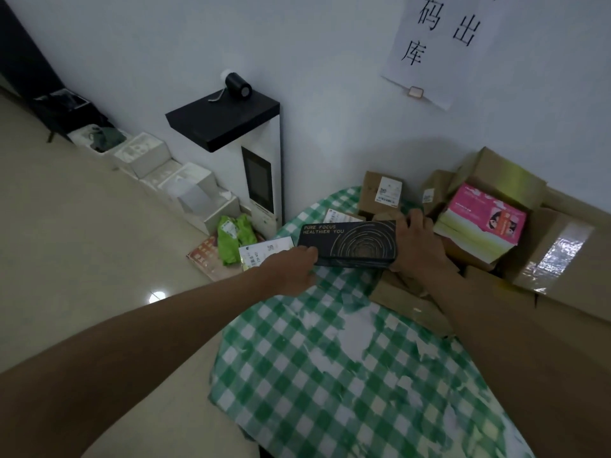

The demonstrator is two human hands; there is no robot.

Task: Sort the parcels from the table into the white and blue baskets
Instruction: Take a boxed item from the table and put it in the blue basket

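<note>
Both hands hold one black box (350, 243) above the far edge of the counter (330, 358), level, text "PURE FOCUS HEALTHIER YOU" facing up. Left hand (291, 271) pinches the left end, thumb on top, the other fingers hidden under the box. Right hand (417, 241) grips the right end, fingers curled over the far edge, palm side hidden. Counter has a green-white check cloth, its near and right parts cut off by the frame. Parcel pile at the back right: one brown box with a label (380, 195), a second labelled brown box (434, 193) partly hidden, one pink pack (486, 219), a big taped carton (555, 256) cut off on the right, flat brown envelopes (406, 299) under the right forearm, count unclear. On the floor by the counter: one green bag (234, 238), one white-labelled parcel (264, 252), one reddish flat item (206, 256), whatever holds them not clear. White boxes (145, 157) along the wall, about four, contents hard to make out. White kiosk (244, 153) with a black roll (236, 85) on top. Wall paper sign (439, 38), top cut off
</note>
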